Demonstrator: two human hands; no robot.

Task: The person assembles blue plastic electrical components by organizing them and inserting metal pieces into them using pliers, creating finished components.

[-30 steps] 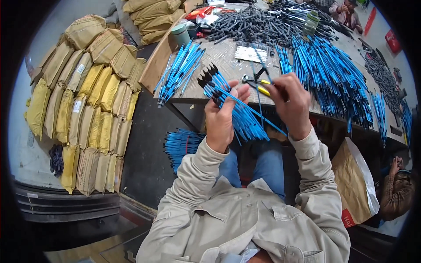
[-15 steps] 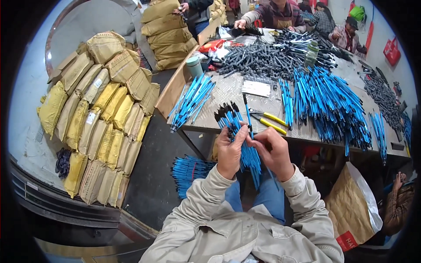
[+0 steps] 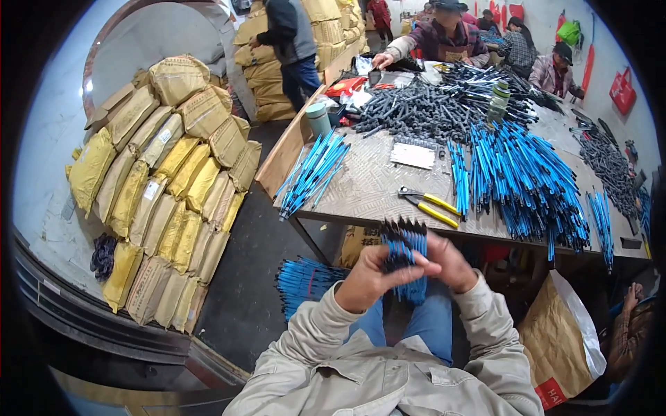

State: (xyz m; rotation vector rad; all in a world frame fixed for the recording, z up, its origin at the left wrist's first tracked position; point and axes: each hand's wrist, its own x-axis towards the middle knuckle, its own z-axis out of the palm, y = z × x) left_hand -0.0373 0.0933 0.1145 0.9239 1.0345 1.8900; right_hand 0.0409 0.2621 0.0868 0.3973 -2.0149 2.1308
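A bundle of thin blue rods with black tips [image 3: 404, 244] stands roughly upright between my two hands, above my lap and just off the table's near edge. My left hand [image 3: 371, 281] is closed round its left side, thumb across the front. Against the right side lies my right hand [image 3: 451, 263], curled round the bundle and partly blurred; some of its fingers are hidden behind the rods. The black tips form a fairly even row at the top. On the table beyond lie end-cutting pliers with yellow handles [image 3: 430, 206].
The table [image 3: 368, 177] carries a big heap of blue rods [image 3: 520, 184], a smaller bunch [image 3: 316, 173], black parts [image 3: 409, 104] and a cup [image 3: 318, 119]. More rods [image 3: 305, 281] lie low by my left leg. Stacked sacks [image 3: 166, 201] stand left, a paper bag [image 3: 558, 326] right. Co-workers sit beyond.
The single rod that stood apart at my right fingers no longer shows separately. Both hands and the bundle are lower and slightly right, the tips more level. A person at the back has moved.
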